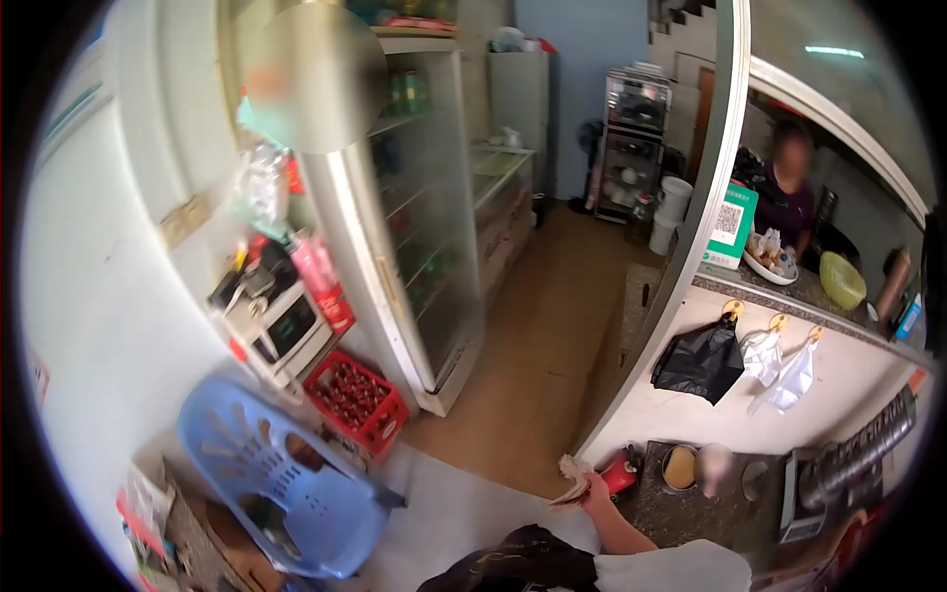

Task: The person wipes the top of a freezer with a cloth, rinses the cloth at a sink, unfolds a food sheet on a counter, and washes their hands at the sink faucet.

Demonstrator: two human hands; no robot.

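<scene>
My right hand (596, 492) reaches forward from a white sleeve (676, 569) at the bottom. Its fingers are closed on a crumpled pale cloth (571, 481), which sticks out to the left of the hand. Just to the right of the hand is a red container (620, 472) at the edge of a dark speckled counter (681, 518). On that counter sit a round pot with tan contents (680, 467) and a blurred pale round thing (714, 468). My left hand is out of the picture.
A blue plastic chair (326, 518) and a red crate of bottles (357, 403) stand to the left, beside a glass-door fridge (424, 227). Brown floor (523, 365) runs between fridge and partition. Bags (700, 357) hang right; a person (791, 187) is behind the ledge.
</scene>
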